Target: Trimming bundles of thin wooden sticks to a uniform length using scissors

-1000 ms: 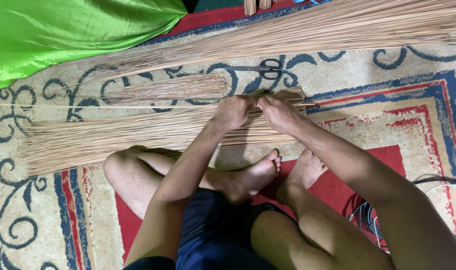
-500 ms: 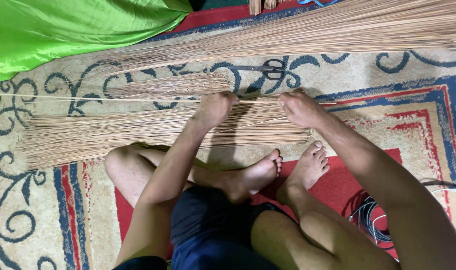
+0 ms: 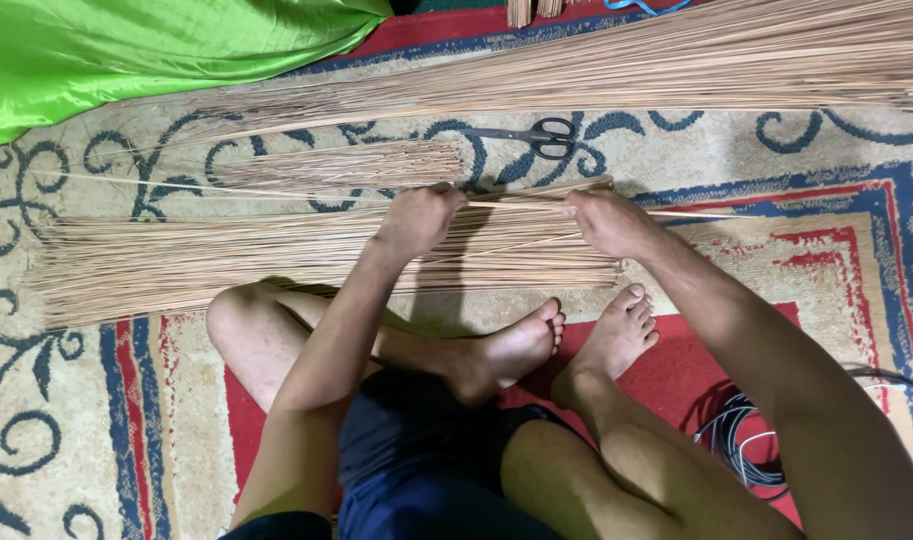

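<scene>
Head view: no packages, labels or signs show. A patterned carpet point(image 3: 837, 150) in beige, blue and red covers the floor. A green cloth point(image 3: 147, 50) lies bunched at the top left. Along the top runs a long pile of thin tan sticks point(image 3: 677, 60), slightly slanted. Below it, black scissors point(image 3: 537, 135) lie flat on the carpet, and to their left sits a small bundle point(image 3: 347, 165) of shorter sticks. A coil of cable point(image 3: 742, 440) shows at the lower right, beside the right leg.

The person sits on the carpet with bare feet point(image 3: 567, 345) drawn in, in dark shorts point(image 3: 417, 460). Just beyond the feet a wide bundle of sticks point(image 3: 227, 265) lies crosswise, reaching far out to the left.

The left hand point(image 3: 417, 220) is curled closed, knuckles up, over the top edge of this bundle, pinching a single stick point(image 3: 517, 205). The right hand point(image 3: 607, 222) is also closed around that same stick, thumb side pressed on it. The stick runs level between the two hands, its ends passing out beyond each hand, just above the bundle's upper edge. The hands are apart, with the bundle's right end beneath them.
</scene>
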